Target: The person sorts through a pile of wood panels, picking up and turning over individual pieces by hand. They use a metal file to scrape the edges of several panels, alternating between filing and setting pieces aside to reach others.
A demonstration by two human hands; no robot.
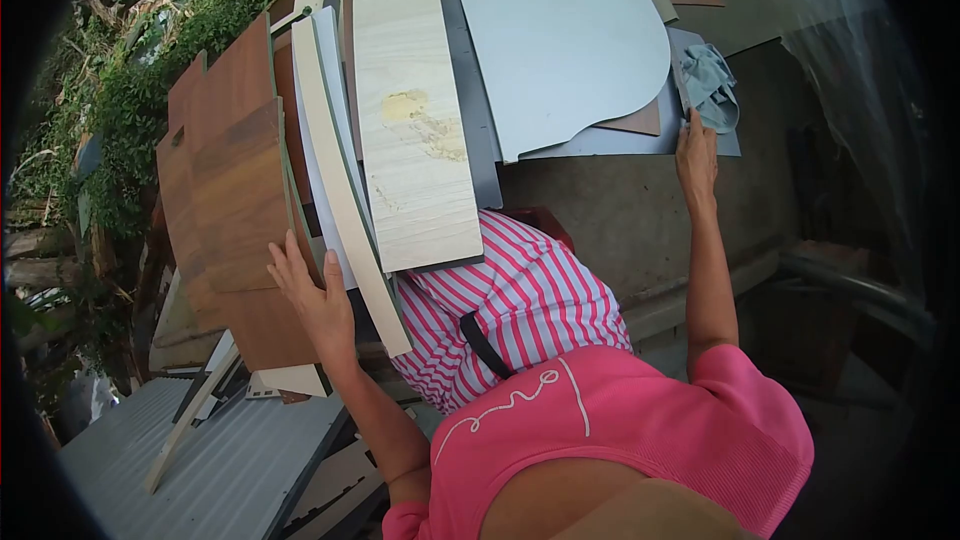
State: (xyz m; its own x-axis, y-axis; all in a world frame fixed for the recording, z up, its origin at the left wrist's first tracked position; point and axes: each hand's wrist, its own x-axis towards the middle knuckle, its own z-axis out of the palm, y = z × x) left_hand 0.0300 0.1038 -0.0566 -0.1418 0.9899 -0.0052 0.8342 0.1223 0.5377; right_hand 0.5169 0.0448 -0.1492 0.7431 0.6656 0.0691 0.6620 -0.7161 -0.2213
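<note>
My left hand (318,302) lies with its fingers spread against the edge of a brown wood-grain panel (228,210). To the right, my right hand (697,155) is closed at the end of a thin, light-edged strip (682,80); I cannot make out exactly what it is. A crumpled grey-blue cloth (710,88) lies just beside those fingers. Between my hands are a pale wood-grain board (410,60) with yellowish worn patches, a narrow cream strip (345,175) and a large white panel (560,40) with a curved corner.
A grey corrugated sheet (190,470) with offcuts on it is at the lower left. Green plants (130,110) grow beyond the boards on the left. Clear plastic sheeting (850,60) hangs at the upper right. My striped trousers (540,285) show under the pale board's near end.
</note>
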